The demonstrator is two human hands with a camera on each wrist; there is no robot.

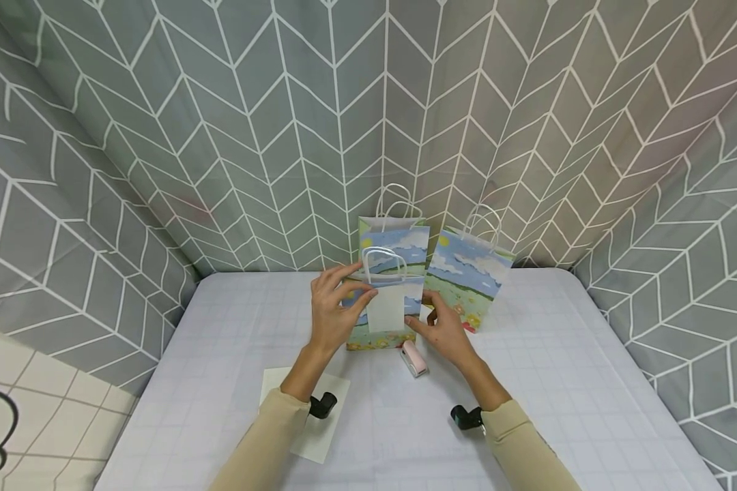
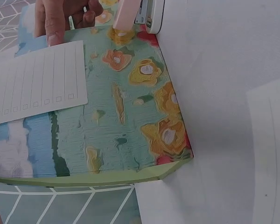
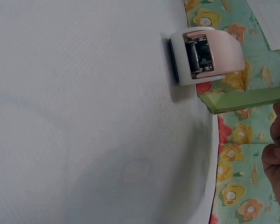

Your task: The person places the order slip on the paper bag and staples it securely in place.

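A small paper gift bag (image 1: pixel 381 341), printed with sky and flowers, stands at the table's middle with white handles up. Against its front lies a white checklist slip (image 1: pixel 385 312), its lines and tick boxes visible in the left wrist view. My left hand (image 1: pixel 331 310) pinches the bag's upper left, thumb on the slip's corner and fingers toward the back. At the right edge, my right hand (image 1: pixel 445 331) grips the bag, thumb on the front beside the slip and the other fingers curled at the side. A pink and white stapler (image 3: pixel 226 53) sits by the bag's lower right corner.
Behind stands a matching gift bag (image 1: pixel 399 239); another gift bag (image 1: pixel 467 273) leans at the right. Pale paper (image 1: pixel 319 436) lies under my left forearm. A grey patterned curtain (image 1: pixel 270 136) borders the table (image 1: pixel 209 354) at the back and sides.
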